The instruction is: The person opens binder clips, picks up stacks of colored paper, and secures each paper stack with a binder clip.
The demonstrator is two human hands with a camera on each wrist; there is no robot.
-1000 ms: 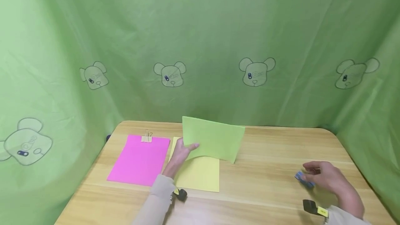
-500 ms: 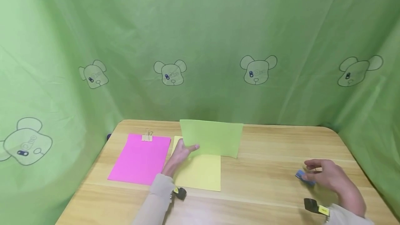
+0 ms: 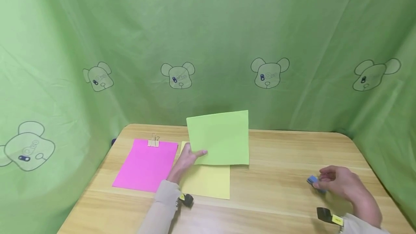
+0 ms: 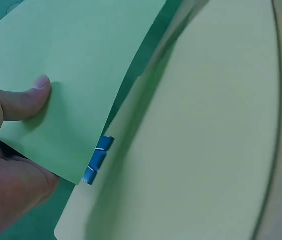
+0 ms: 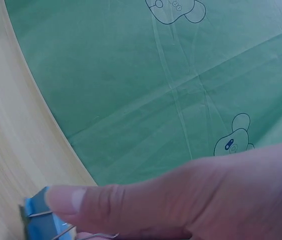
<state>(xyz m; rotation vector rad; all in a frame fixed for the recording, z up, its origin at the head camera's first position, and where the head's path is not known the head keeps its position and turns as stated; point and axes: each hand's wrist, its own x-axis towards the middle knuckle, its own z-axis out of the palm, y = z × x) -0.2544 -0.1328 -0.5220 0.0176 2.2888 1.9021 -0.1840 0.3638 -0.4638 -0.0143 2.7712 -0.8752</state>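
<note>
My left hand [image 3: 187, 158] grips a stack of light green paper [image 3: 219, 138] at its lower left corner, thumb on the front face. The green paper stands up, facing me, over the far part of the yellow paper [image 3: 208, 183] lying on the table. In the left wrist view a blue clip [image 4: 97, 159] shows at the yellow paper's edge, partly covered by the green paper. My right hand [image 3: 341, 181], at the table's right side, pinches a blue binder clip [image 3: 313, 180] with silver wire handles; the thumb [image 5: 75, 201] lies on its face.
Pink paper [image 3: 146, 165] lies left of the yellow paper, with a pale binder clip [image 3: 153, 143] on its far edge. The wooden table [image 3: 273, 187] ends at a green curtain [image 3: 221, 28] printed with bear heads.
The green paper's top edge has swung up and its right side has risen, so its face shows more fully. The right hand has stayed nearly still with the blue binder clip.
</note>
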